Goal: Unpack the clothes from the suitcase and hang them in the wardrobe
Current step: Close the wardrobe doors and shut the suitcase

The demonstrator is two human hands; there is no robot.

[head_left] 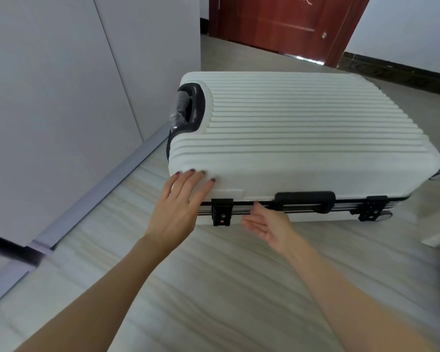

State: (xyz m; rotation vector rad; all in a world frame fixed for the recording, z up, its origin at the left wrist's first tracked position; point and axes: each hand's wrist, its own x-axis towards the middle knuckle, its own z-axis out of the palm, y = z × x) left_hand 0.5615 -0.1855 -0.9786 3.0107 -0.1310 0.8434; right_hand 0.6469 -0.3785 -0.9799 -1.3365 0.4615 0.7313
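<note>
The white ribbed hard-shell suitcase (302, 133) lies flat on the pale tiled floor (214, 288), its lid down and closed, so nothing has been unpacked yet and no clothes are in sight. Along its near edge sit a black latch lock (222, 212) to the left, a black side carry handle (305, 201) in the middle and a second black latch (375, 207) to the right; both latches look fastened, though I cannot be sure. The left hand (181, 212) rests flat with straight, spread fingers on the near left corner of the lid. The right hand (267, 224) is open, palm turned up, its fingertips at the seam just right of the left latch, gripping nothing. To the left stand tall pale grey panel doors (61, 97), probably the wardrobe, shut. By my reading, opening the case, lifting out clothes and hanging them all remain.
</note>
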